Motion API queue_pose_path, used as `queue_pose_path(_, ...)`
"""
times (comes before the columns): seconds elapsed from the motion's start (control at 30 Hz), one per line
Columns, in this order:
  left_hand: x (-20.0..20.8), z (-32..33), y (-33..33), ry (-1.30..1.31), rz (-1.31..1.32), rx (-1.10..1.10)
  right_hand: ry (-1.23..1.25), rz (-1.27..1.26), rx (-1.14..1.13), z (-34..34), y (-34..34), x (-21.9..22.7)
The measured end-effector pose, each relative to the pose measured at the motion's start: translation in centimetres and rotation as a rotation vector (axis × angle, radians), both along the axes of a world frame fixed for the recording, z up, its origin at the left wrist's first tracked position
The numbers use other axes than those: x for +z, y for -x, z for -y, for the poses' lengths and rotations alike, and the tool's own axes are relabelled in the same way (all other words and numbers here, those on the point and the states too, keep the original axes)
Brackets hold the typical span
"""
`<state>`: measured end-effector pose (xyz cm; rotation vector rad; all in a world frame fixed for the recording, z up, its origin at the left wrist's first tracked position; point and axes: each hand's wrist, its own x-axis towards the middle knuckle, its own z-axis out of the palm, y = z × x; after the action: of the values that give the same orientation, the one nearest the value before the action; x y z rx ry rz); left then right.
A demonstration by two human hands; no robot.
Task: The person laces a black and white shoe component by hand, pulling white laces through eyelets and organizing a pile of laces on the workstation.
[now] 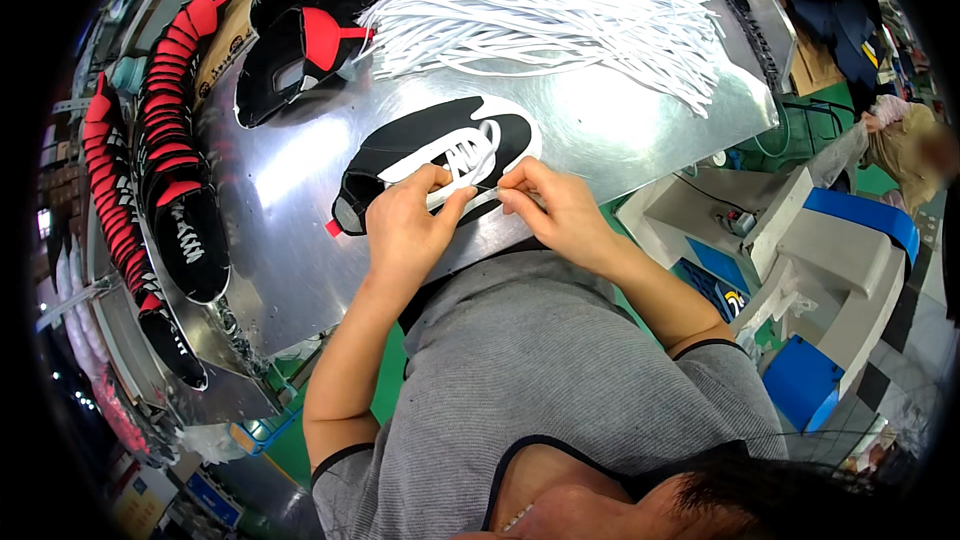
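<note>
Dark hair nearest; left hand pinching black sneaker upper, right hand pinching white shoelace; loose pinch could let it slip, twist.

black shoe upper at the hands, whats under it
The metal table shows around the shoe upper, which appears to lie on it. The surface directly beneath is covered, and the left hand hides part of the near edge.
</note>
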<state>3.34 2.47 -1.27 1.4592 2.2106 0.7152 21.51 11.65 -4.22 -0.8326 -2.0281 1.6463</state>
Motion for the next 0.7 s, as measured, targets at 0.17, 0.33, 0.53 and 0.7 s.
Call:
queue_pose_path(0.17, 0.1, -0.2, -0.2, -0.031, 0.013, -0.029, 0.071, -0.008, -0.008, -0.1, 0.3, 0.2)
queue_pose_path(0.33, 0.0, -0.2, -0.4, -0.049, 0.036, -0.01, 0.132, 0.082, 0.014, -0.2, -0.3, 1.6)
queue_pose_path(0.53, -0.1, -0.2, -0.5, -0.085, 0.008, -0.037, 0.086, 0.049, -0.01, 0.0, -0.4, 1.4)
queue_pose_path(0.7, -0.3, 0.1, -0.4, -0.101, 0.009, -0.033, 0.119, 0.02, -0.009, -0.1, -0.5, 1.3)
